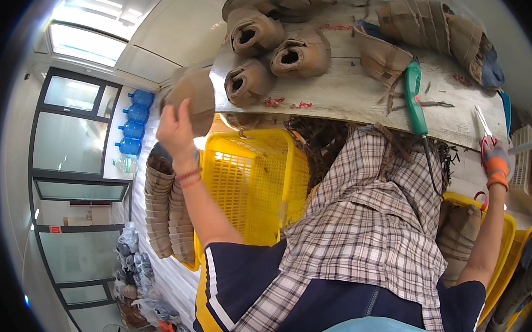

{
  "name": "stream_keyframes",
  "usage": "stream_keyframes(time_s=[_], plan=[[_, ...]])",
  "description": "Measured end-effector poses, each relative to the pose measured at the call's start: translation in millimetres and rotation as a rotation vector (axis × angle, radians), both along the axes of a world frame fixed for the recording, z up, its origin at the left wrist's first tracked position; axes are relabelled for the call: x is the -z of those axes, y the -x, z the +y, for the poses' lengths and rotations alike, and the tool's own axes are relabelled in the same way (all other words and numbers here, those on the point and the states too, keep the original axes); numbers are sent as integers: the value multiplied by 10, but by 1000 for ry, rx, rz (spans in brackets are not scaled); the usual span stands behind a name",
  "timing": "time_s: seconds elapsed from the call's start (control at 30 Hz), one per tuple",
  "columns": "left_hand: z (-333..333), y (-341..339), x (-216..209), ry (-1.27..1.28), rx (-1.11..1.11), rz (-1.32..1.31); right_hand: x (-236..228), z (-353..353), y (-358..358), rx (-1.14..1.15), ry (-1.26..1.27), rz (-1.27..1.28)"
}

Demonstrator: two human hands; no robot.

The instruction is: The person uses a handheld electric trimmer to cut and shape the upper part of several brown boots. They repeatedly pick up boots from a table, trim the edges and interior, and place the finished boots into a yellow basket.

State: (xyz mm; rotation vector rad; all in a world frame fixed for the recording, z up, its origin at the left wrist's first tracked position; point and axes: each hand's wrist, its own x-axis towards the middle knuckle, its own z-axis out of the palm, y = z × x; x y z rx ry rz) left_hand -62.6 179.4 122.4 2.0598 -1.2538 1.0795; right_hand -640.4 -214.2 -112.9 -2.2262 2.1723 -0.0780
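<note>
At the table's left end my raised left hand (176, 130) is closed on a rounded brown fabric piece (196, 99), which is smeared by motion. My right hand (496, 163), in a grey and orange glove, grips red-handled scissors (487, 139) near the table's right edge, blades pointing away from me. A green corded hand tool (414, 92) lies on the table between my hands, its cable hanging over the front edge. Beyond it sits a curved brown fabric piece (380, 56). Several hollow brown fabric pieces (302, 53) with dark openings stand at the far left of the table.
A yellow plastic basket (287, 161) stands below the table's left part. Left of it are tall nested stacks of brown pieces (165, 203). Another yellow basket (502, 250) is beside my right arm. A long nested row (435, 30) lies at the far right of the table.
</note>
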Motion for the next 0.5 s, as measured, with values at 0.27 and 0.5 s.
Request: stream_keyframes(time_s=[0.27, 0.5], plan=[[-685, -565, 444, -306, 136, -61, -128, -150, -272, 56, -22, 33], [-836, -744, 422, -594, 331, -82, -194, -223, -219, 48, 7, 69]])
